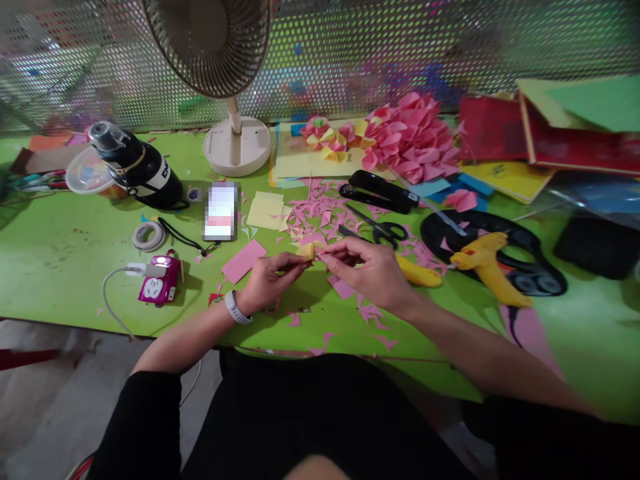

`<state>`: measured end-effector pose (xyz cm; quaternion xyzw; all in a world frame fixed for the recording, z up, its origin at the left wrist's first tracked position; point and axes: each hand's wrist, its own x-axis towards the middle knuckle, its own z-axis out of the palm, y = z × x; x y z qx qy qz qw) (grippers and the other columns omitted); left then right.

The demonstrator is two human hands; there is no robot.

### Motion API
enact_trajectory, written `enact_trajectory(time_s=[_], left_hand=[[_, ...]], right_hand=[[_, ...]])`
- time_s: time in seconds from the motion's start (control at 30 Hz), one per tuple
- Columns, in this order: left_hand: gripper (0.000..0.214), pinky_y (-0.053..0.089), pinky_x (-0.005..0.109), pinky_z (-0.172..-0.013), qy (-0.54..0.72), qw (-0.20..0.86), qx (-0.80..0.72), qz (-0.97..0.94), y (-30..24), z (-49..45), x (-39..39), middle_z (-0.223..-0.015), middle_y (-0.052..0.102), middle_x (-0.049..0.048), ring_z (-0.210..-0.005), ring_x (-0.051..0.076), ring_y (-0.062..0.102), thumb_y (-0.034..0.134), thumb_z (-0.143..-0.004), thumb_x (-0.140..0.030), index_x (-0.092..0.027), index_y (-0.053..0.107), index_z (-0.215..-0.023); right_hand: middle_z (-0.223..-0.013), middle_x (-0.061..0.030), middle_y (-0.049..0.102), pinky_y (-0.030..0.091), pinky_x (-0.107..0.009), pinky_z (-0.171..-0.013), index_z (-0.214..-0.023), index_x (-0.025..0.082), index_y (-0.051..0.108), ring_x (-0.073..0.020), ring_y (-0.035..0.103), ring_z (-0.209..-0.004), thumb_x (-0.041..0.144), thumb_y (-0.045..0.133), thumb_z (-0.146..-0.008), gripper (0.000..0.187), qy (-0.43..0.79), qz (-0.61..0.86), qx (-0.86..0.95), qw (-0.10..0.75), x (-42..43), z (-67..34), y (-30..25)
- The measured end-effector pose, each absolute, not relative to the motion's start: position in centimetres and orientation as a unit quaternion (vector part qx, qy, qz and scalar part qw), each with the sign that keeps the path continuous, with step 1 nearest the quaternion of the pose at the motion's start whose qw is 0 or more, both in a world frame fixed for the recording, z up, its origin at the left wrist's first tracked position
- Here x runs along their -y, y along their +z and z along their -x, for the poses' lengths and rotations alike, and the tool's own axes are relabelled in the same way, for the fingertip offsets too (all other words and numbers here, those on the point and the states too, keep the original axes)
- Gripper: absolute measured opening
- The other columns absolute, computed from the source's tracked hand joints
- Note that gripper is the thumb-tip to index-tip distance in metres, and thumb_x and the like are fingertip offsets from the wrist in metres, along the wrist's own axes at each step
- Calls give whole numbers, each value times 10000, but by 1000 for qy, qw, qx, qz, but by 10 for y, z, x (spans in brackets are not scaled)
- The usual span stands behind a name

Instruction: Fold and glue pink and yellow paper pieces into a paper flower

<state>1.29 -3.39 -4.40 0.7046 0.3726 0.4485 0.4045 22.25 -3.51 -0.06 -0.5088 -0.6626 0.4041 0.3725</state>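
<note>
Over the middle of the green table (190,293), my left hand (267,280) and my right hand (365,267) meet with their fingertips close together. Between them is a small piece of yellow paper (307,251), pinched by my left fingers. My right thumb and forefinger are pressed together at its right side; what they pinch is too small to make out. Pink paper scraps (320,213) lie just beyond my hands. Black-handled scissors (385,231) and a yellow-handled tool (420,271) rest near my right hand. A pink paper rectangle (244,261) lies by my left hand.
Pink paper flowers (413,137) are heaped at the back, behind a black stapler (380,191). A yellow glue gun (487,263) lies on a black stand at right. Left are a fan (235,143), a bottle (145,170), a phone (221,211), tape (149,236) and a purple power adapter (160,280).
</note>
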Motion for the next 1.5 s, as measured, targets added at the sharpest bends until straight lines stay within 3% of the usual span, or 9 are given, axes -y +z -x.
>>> enact_trajectory(time_s=[0.43, 0.63, 0.77, 0.9, 1.03, 1.23, 1.5], left_hand=[[161, 598, 220, -674, 427, 292, -354, -779, -43, -12, 33, -921, 788, 79, -776, 153, 760, 630, -932, -265, -165, 722, -1017], [165, 589, 221, -677, 422, 301, -366, -773, -41, -9, 32, -936, 784, 88, -775, 153, 756, 624, -936, -265, -156, 713, -1022], [133, 582, 208, -684, 431, 275, -354, -783, -40, -8, 30, -934, 783, 85, -786, 150, 757, 622, -935, -223, -155, 702, -1016], [116, 570, 202, -635, 426, 216, -325, -816, -41, -8, 28, -888, 778, 78, -737, 144, 749, 618, -937, -222, -161, 689, -1005], [181, 591, 214, -704, 391, 149, -262, -870, -41, 0, 25, -950, 771, 85, -817, 144, 750, 578, -956, -171, -170, 659, -1118], [368, 618, 324, -820, 301, 57, -179, -935, -37, 15, 17, -1116, 735, 148, -997, 217, 737, 484, -978, -114, -179, 560, -1332], [397, 626, 382, -871, 305, 12, -182, -935, -32, 20, 12, -1166, 721, 178, -1079, 251, 719, 494, -974, -114, -136, 509, -1370]], right_hand=[[-796, -43, 757, 589, -317, -591, -912, 212, 718, -183, 702, -646, 364, 679, -867, 164, 398, 500, 682, 357, 33, -223, -4], [-712, -19, 669, 511, -289, -514, -940, 209, 668, -157, 610, -584, 347, 675, -850, 165, 360, 480, 709, 370, 32, -229, 10], [-942, -71, 668, 564, -390, -752, -1034, 217, 634, -240, 658, -865, 256, 661, -804, 235, 228, 464, 759, 395, 29, -231, 8], [-1190, -114, 647, 500, -505, -991, -1156, 235, 619, -314, 605, -1164, 246, 638, -817, 341, 162, 434, 803, 375, 26, -230, -2], [-1187, -98, 684, 509, -497, -978, -1170, 248, 624, -291, 641, -1128, 219, 597, -860, 313, 168, 401, 826, 358, 26, -229, -6], [-1152, -93, 723, 517, -505, -966, -1192, 254, 638, -291, 674, -1086, 215, 599, -876, 322, 171, 389, 837, 346, 26, -228, -4], [-1227, -102, 700, 520, -489, -983, -1235, 233, 639, -296, 654, -1135, 272, 624, -859, 379, 239, 395, 818, 344, 20, -241, 9]])
